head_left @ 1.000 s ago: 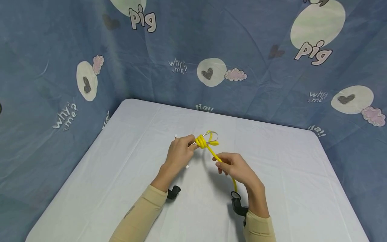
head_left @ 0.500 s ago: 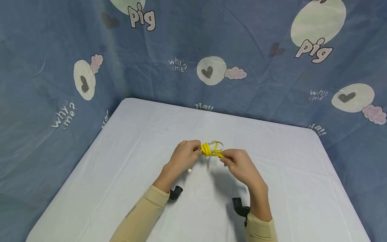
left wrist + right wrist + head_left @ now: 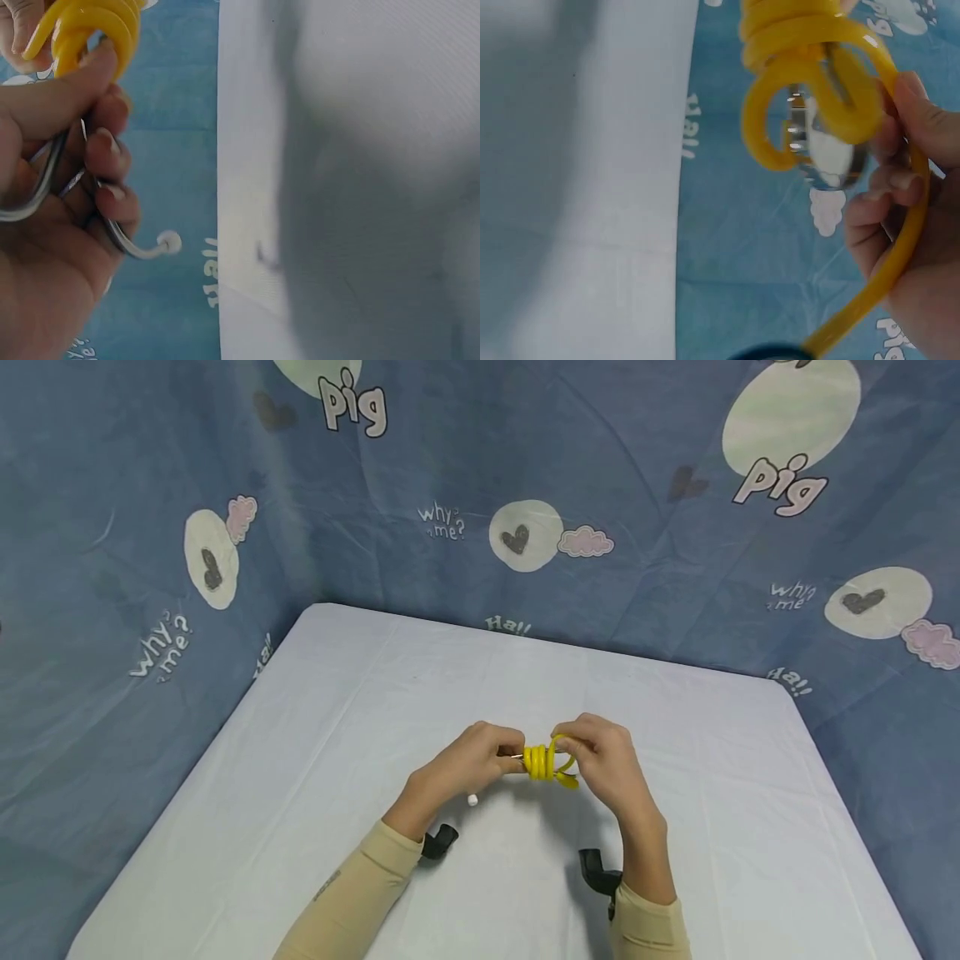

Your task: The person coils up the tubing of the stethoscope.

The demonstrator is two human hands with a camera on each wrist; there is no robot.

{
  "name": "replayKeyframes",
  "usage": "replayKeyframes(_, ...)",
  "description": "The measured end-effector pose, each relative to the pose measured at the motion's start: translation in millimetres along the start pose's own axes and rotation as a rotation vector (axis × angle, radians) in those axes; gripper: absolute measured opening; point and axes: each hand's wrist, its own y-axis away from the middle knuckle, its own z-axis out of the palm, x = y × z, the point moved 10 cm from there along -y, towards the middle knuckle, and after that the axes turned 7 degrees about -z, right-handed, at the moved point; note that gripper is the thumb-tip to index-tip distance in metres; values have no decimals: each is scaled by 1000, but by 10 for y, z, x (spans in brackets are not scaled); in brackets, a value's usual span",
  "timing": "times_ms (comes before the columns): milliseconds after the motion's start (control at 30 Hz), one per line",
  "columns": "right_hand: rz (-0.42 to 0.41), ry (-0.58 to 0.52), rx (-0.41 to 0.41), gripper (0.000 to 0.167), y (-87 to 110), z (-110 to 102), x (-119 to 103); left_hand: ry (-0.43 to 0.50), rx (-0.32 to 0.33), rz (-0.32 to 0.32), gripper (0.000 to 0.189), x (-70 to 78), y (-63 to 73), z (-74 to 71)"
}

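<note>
A stethoscope with yellow tubing is held up over the table between both hands. My left hand (image 3: 472, 760) grips its metal ear tubes (image 3: 131, 247), fingers curled round them. One white ear tip (image 3: 169, 241) sticks out below that hand. Several turns of the yellow tubing (image 3: 537, 762) are wound around the ear tubes. My right hand (image 3: 606, 762) pinches the free run of tubing (image 3: 911, 225) just right of the coils. A shiny metal band (image 3: 832, 176) shows inside the yellow loops. At the bottom of the right wrist view, a dark rim (image 3: 772, 351) shows at the tubing.
A white cloth covers the table (image 3: 337, 827). Blue printed fabric (image 3: 420, 460) hangs behind and at the left. Black mounts (image 3: 600, 872) sit on both wrists, and beige sleeves (image 3: 356, 893) cover the forearms.
My right hand has moved up and right with the tubing, from below the coils to beside them. My left hand and the coils have shifted right and nearer, and the coils have turned more level.
</note>
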Motion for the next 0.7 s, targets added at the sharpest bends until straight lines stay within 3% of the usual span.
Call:
replayKeyframes(167, 60, -67, 37, 7, 17, -47, 130, 32, -28, 59, 19, 59, 0, 39)
replayKeyframes(333, 173, -143, 9, 7, 61, -52, 291, 87, -78, 113, 16, 136, 15, 80)
replayKeyframes(533, 268, -244, -49, 21, 133, -29, 495, 170, -105, 133, 14, 206, 37, 85)
replayKeyframes(700, 295, -335, -86, 31, 172, 33, 645, 209, -107, 147, 14, 275, 51, 67)
